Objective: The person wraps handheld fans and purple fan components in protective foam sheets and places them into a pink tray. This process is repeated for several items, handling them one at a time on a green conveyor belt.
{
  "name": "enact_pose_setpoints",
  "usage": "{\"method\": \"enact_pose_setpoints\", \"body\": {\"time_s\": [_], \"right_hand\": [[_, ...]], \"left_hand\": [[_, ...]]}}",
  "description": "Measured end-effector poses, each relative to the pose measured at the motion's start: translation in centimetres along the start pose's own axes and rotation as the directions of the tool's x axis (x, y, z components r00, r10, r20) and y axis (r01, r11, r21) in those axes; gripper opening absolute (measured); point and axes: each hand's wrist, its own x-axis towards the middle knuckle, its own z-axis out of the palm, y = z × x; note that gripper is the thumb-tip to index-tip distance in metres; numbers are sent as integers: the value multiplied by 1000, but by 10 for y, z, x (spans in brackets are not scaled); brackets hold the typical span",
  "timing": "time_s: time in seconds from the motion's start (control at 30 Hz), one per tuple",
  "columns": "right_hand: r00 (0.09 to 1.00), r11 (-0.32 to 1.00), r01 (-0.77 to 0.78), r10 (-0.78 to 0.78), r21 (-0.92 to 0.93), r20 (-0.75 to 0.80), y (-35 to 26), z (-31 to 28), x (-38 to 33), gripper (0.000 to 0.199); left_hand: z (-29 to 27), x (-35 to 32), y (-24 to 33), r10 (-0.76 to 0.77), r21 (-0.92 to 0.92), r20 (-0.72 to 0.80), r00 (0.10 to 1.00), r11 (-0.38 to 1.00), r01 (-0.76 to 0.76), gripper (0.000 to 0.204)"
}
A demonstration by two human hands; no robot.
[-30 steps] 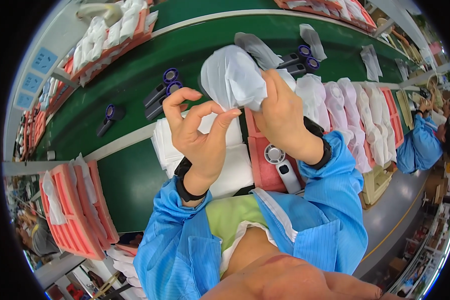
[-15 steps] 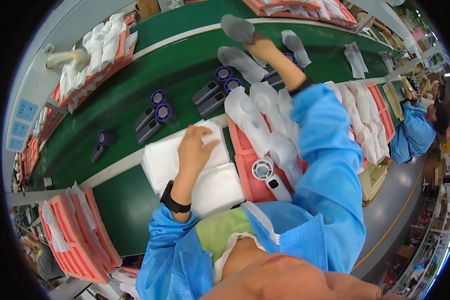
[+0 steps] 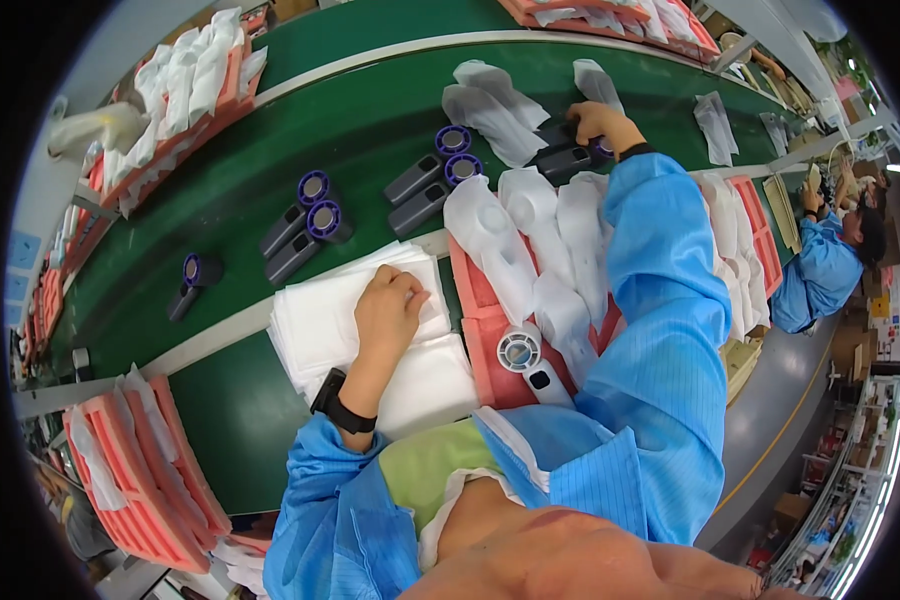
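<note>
Right arm stretched out across the green tabletop (image 3: 240, 420), and there's the right grip (image 3: 602, 126), fingers down at the dark fans (image 3: 562, 163), the exact contact hidden! Grey see-through sleeves (image 3: 495, 115) lie just left of it. Nearer the body, the left grip (image 3: 388, 308), fingers bent, sits over the stack of white sheets (image 3: 315, 320). Right beside that stack, a pink tray (image 3: 478, 345) carries white-wrapped bundles (image 3: 492, 240), with one bare white fan (image 3: 547, 384) at the near end. Look left: more purple-ringed fans (image 3: 420, 190), two pairs and a single. Far right, a co-worker (image 3: 825, 275) in blue!
</note>
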Motion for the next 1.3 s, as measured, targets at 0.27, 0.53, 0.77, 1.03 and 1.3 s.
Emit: {"method": "enact_pose_setpoints", "body": {"time_s": [0.27,0.53,0.77,1.03,1.3], "right_hand": [[811,969,166,-29,183,-584,-5,-41,-62,57],[717,597,657,-305,460,-627,-161,-65,-224,46],[405,450,874,-471,181,-784,-241,-23,-257,62],[339,385,914,-563,123,-753,-266,-4,-276,79],[294,513,858,-481,7,-826,-266,-3,-263,70]], "left_hand": [[-7,5,-21,-101,-345,15,995,933,100,10],[-60,-3,19,-165,-621,-39,986,777,106,9],[-101,-17,69,-213,-863,12,977,492,118,5],[-122,-16,92,-242,-996,-60,968,84,-40,5],[-90,-30,109,352,-178,-491,797,854,-488,21]]}}
